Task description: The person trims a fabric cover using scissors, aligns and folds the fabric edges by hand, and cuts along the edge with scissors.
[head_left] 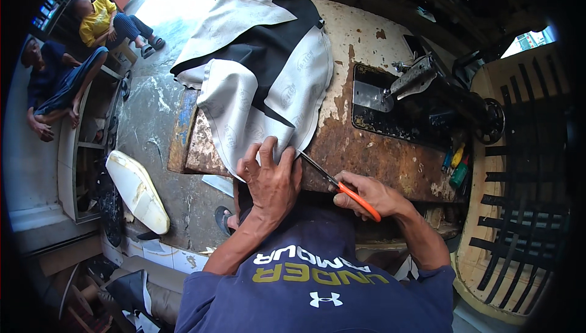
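A large piece of grey-backed black upholstery material [232, 104] lies folded and rumpled on a worn wooden table [372, 165]. At its near edge, my left hand [271, 181] grips the grey fabric, fingers bent over it and the thumb side facing the scissors. My right hand [377, 197] is closed around the orange handles of a pair of scissors [359, 202]. Their dark blades point up and left and reach the fabric's edge beside my left fingers. Whether the blade tips are in the fabric is hard to see.
A black sewing machine [436, 98] is set into the table at the right, with screwdrivers [459, 173] near its corner. A wooden frame with black straps [519, 186] stands at far right. A pale foam seat pad [137, 191] lies left. Two people [101, 25] sit at the upper left.
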Action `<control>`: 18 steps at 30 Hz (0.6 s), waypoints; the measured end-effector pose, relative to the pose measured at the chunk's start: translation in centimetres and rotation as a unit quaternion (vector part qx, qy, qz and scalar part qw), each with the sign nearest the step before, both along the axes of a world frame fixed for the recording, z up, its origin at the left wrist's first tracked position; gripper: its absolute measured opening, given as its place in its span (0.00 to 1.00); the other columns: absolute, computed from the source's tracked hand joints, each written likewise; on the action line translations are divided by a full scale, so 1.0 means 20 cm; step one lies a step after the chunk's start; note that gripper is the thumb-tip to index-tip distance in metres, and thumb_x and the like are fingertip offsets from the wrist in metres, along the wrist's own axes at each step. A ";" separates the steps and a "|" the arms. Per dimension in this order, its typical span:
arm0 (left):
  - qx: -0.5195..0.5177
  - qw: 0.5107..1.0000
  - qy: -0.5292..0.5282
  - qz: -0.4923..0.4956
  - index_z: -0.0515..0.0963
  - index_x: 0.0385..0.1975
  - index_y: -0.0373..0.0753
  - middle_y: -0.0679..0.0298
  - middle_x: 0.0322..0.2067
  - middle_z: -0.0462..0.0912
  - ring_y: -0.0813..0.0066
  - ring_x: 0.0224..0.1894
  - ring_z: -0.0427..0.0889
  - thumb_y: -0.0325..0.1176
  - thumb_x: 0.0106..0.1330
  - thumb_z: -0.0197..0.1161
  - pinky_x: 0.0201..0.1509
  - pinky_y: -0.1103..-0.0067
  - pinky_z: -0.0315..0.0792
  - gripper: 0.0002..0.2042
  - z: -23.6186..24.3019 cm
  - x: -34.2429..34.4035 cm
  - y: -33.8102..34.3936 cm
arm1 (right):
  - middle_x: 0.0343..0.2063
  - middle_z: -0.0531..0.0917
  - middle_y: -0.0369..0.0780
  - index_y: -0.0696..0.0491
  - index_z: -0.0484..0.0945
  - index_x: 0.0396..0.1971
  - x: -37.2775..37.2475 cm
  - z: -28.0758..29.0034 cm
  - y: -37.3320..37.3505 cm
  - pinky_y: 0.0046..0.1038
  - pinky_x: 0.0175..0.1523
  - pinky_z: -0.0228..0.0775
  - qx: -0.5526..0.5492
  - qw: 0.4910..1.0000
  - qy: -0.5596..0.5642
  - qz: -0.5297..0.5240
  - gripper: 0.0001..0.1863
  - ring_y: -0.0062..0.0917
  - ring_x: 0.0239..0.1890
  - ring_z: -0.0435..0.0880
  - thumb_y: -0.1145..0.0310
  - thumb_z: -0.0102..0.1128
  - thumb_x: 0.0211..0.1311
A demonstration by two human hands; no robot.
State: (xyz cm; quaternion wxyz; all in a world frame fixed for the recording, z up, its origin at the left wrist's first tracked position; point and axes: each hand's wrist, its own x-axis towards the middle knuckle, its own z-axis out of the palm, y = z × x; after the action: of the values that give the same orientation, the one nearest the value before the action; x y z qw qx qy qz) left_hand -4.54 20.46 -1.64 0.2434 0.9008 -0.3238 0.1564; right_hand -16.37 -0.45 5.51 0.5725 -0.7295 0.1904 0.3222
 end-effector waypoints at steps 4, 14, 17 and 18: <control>-0.009 1.000 0.027 -0.012 0.85 0.43 0.48 0.63 0.57 0.76 0.55 0.65 0.67 0.36 0.57 0.74 0.67 0.58 0.53 0.13 -0.02 0.03 0.00 | 0.21 0.76 0.32 0.50 0.75 0.57 0.03 0.01 0.00 0.24 0.25 0.70 -0.001 1.000 -0.003 0.002 0.32 0.16 0.20 0.77 0.38 0.67 0.71; -0.050 0.998 0.038 -0.013 0.87 0.37 0.48 0.66 0.52 0.81 0.56 0.62 0.72 0.31 0.53 0.76 0.67 0.57 0.54 0.11 -0.04 0.05 0.02 | 0.23 0.80 0.37 0.54 0.76 0.53 0.03 0.08 0.01 0.30 0.28 0.73 -0.019 1.000 0.015 0.014 0.34 0.22 0.22 0.82 0.35 0.66 0.69; -0.058 0.998 0.013 -0.013 0.87 0.37 0.49 0.66 0.51 0.82 0.57 0.61 0.73 0.32 0.54 0.74 0.67 0.58 0.54 0.10 -0.04 0.05 0.03 | 0.23 0.80 0.37 0.54 0.76 0.54 0.00 0.06 0.01 0.29 0.28 0.76 -0.008 0.999 0.025 0.020 0.35 0.22 0.22 0.83 0.34 0.65 0.70; -0.049 0.998 -0.014 -0.020 0.88 0.37 0.50 0.66 0.51 0.81 0.58 0.61 0.73 0.32 0.55 0.74 0.67 0.58 0.53 0.09 -0.05 0.06 0.04 | 0.23 0.80 0.37 0.54 0.76 0.54 -0.01 0.07 0.01 0.29 0.28 0.76 -0.009 0.999 0.025 0.019 0.35 0.22 0.22 0.83 0.34 0.65 0.70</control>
State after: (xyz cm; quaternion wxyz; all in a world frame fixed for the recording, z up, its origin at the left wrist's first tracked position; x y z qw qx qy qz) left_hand -3.39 21.18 -2.61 0.2860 0.8789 -0.3367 0.1799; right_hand -16.48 -0.16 6.82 0.5547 -0.7298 0.1935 0.3498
